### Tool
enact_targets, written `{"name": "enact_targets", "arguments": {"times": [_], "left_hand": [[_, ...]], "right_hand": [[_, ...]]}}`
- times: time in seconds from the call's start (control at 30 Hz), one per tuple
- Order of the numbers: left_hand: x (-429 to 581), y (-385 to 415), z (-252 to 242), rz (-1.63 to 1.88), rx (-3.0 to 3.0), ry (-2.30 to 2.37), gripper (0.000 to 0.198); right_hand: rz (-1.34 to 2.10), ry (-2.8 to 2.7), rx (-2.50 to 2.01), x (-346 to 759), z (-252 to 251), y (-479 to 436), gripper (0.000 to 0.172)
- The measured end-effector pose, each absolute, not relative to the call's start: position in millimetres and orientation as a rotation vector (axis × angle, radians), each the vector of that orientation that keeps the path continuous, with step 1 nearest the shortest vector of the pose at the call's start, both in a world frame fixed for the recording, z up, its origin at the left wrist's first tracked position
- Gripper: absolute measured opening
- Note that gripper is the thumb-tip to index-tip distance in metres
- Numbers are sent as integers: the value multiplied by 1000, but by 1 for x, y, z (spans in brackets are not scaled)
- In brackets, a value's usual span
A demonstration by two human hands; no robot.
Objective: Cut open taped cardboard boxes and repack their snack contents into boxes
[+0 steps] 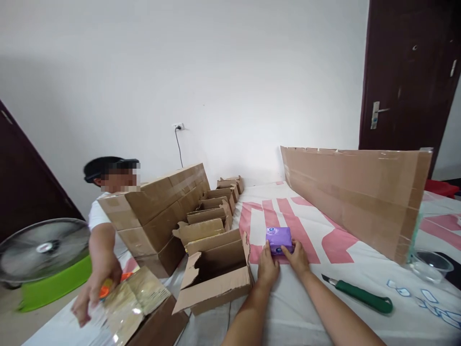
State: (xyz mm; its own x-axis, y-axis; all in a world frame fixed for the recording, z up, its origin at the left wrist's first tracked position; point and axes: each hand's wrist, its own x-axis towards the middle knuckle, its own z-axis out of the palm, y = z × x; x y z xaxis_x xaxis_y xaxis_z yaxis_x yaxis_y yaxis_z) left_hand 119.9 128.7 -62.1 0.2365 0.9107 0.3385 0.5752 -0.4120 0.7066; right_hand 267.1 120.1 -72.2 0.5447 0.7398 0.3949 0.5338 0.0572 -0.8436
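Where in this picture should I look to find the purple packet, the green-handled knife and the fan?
Purple packet [280, 237]: head view, on its upper face.
Green-handled knife [360, 294]: head view, on its handle.
Fan [44, 248]: head view, on the hub of its grille.

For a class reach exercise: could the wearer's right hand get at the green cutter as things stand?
Probably yes: the green cutter lies uncovered on the cloth, though the right hand must first leave the purple pack.

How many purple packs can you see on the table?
1: the purple pack is on the pink-and-white cloth, held between the left hand and right hand. Others could be hidden inside the open boxes.
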Motion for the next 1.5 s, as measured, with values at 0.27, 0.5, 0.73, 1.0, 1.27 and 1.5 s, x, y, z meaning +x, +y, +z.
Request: {"name": "enact_targets", "arguments": {"times": [0.27,0.5,0.73,1.0,1.27,1.5], "left_hand": [[111,118,-64,1015,2063,1276,87],[106,97,-63,1009,1943,1258,85],[72,37,-74,925,1771,1144,87],[0,29,-99,1326,1452,1372,52],[-12,34,-108,1528,1236,1466,80],[-16,43,-91,1442,1182,1574,88]], "right_hand": [[364,-994,-1500,275,-76,119,46],[490,-1001,-1408,279,-73,120,75],[732,-1201,-1305,288,-61,109,63],[874,-1232,-1217,278,-60,105,64],[939,-1257,-1149,273,-50,96,64],[956,-1263,-1185,270,-50,95,62]]}}
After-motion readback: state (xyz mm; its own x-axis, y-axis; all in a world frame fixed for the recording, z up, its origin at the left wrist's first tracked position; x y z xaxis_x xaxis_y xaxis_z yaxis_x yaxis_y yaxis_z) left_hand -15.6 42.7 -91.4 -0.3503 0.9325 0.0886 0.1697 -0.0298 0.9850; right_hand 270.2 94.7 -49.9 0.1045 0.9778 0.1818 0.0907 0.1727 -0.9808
